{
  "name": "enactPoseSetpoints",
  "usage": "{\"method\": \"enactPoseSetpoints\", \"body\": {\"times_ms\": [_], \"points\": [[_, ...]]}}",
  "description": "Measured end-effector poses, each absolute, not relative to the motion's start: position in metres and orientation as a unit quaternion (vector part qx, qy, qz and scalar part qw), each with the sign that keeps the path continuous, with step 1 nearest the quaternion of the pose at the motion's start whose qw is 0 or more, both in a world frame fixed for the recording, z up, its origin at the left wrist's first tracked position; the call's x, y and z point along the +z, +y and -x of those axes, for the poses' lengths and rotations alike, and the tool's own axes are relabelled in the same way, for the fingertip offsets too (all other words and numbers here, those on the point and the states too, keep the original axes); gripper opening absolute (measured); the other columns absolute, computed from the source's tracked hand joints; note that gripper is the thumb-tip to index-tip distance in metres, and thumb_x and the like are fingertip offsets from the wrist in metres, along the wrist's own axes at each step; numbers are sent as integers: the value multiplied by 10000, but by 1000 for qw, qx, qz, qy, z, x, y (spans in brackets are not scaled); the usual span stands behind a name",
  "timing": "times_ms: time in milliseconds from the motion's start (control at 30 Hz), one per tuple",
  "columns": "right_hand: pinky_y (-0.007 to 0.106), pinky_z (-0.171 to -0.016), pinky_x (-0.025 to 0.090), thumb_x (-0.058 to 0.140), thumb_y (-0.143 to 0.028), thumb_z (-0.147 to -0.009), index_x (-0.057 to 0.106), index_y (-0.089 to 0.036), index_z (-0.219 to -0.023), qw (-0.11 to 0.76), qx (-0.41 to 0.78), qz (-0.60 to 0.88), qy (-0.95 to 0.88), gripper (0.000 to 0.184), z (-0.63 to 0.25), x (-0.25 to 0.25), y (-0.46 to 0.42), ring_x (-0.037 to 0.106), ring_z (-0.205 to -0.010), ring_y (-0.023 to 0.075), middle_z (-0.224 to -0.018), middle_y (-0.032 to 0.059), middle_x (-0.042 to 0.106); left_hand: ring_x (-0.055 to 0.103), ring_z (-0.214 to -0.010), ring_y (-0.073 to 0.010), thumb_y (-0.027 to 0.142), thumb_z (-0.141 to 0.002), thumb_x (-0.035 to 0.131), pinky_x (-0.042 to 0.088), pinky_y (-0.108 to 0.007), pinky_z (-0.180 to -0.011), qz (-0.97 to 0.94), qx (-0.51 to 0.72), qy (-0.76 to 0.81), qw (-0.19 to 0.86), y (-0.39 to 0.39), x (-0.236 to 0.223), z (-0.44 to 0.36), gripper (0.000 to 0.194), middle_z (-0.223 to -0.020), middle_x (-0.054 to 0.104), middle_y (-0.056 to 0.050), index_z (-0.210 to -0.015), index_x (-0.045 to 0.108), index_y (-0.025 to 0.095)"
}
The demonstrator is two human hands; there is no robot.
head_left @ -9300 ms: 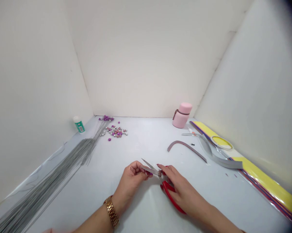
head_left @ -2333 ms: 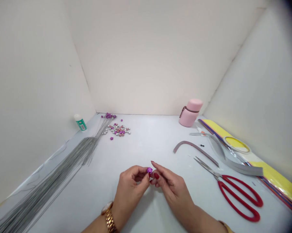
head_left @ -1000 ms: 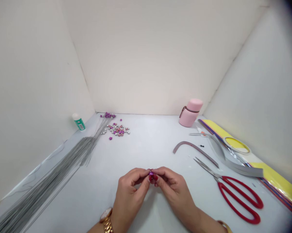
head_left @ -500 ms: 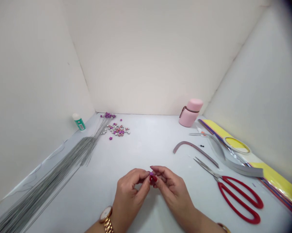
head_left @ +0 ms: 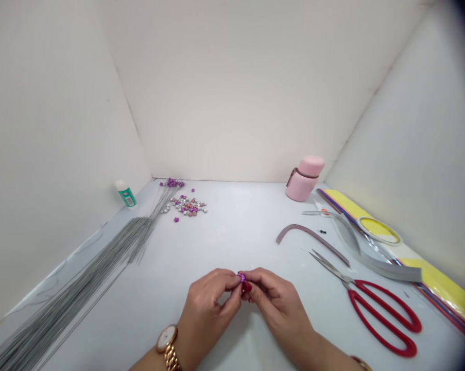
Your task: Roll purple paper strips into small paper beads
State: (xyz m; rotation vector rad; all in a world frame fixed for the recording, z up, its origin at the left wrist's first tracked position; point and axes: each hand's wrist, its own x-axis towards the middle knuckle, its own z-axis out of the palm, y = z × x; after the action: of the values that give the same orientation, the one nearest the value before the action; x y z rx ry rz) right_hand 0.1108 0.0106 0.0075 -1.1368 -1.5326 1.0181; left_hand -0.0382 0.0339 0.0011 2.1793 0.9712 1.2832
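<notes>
A small shiny purple folded paper star [head_left: 242, 277] is pinched at the fingertips of both hands, low in the middle of the view. My left hand [head_left: 213, 300] grips it from the left with thumb and forefinger. From the other side, the thumb and fingers of my right hand [head_left: 276, 301] close on it. The fingertips partly cover the star. At the back left lies a loose pile of little stars [head_left: 189, 205] in purple, silver and pinkish copper.
Thin grey wires [head_left: 81, 278], some tipped with purple stars [head_left: 173, 183], run along the left. A glue stick [head_left: 126, 195] stands behind them. To the right are red-handled scissors [head_left: 375, 309], paper strips [head_left: 313, 237], a tape roll [head_left: 379, 230], yellow sheets [head_left: 444, 281] and a pink flask [head_left: 304, 179].
The right fingers, slightly raised before, have closed down on the purple star, and more of it shows. Both hands stay in nearly the same place.
</notes>
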Motion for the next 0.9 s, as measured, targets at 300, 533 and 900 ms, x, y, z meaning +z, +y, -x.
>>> {"method": "enactPoseSetpoints", "body": {"times_ms": [300, 533, 900], "points": [[263, -616, 445, 425, -132, -836, 592, -184, -896, 456, 272, 484, -696, 185, -106, 2, 4, 561, -669, 151, -728, 31, 581, 591, -632, -129, 41, -736, 525, 485, -233, -600, -799, 477, 340, 136, 32, -5, 35, 119, -691, 638, -37, -737, 562, 154], [259, -624, 454, 436, -142, -839, 577, -185, -911, 470, 278, 497, -675, 164, -106, -1, 6, 568, -689, 151, -745, 27, 578, 601, -728, -121, 126, -788, 514, 489, -222, -668, -760, 442, 397, 264, 30, -1, 37, 144, -818, 637, -28, -913, 564, 178], [273, -625, 475, 431, -173, -852, 592, -188, -974, 491, 331, 476, -651, 203, -107, -3, 8, 581, -679, 154, -754, 36, 604, 592, -675, -119, 160, -809, 495, 477, -208, -613, -739, 428, 395, 339, 32, 0, 38, 103, -733, 633, -21, -807, 598, 168]]}}
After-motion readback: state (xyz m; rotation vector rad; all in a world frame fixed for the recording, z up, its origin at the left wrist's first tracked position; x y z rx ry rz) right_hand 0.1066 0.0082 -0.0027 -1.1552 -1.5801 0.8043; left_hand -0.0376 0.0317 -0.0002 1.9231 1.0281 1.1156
